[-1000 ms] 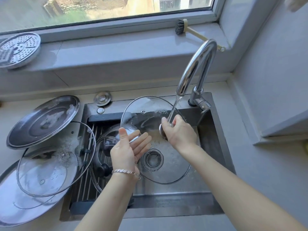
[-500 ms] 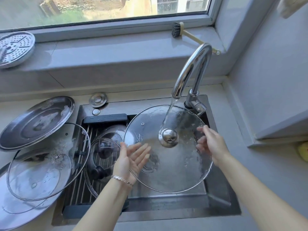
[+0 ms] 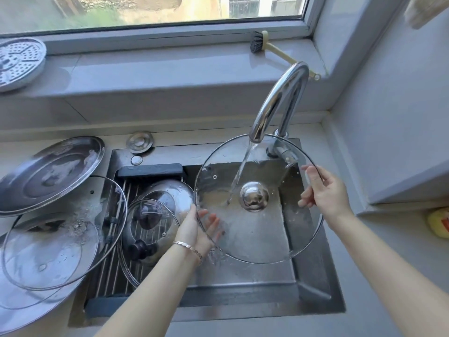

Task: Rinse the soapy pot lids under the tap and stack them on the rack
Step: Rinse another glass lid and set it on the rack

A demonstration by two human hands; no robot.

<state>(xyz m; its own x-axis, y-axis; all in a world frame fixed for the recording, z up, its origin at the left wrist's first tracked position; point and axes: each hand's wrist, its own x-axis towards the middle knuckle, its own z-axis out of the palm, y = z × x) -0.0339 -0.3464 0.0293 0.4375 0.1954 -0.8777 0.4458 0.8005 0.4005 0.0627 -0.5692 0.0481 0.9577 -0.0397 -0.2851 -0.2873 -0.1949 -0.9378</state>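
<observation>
A large round glass lid with a steel knob (image 3: pixel 267 232) is held tilted over the steel sink (image 3: pixel 313 271), near its back right corner. Water from the curved chrome tap (image 3: pixel 279 100) lands just left of the knob. The left hand (image 3: pixel 194 231) supports the lid's lower left rim, its fingers straight and spread under the glass. The right hand (image 3: pixel 324 194) pinches the right rim between thumb and curled fingers. On the ribbed rack (image 3: pixel 107 271) across the sink's left side lie a domed steel lid (image 3: pixel 175 190) and a smaller glass lid with a dark knob (image 3: pixel 150 224). A foam-covered glass lid (image 3: pixel 56 244) and a flat steel lid (image 3: pixel 51 173) overlap on the counter at the sink's left edge.
</observation>
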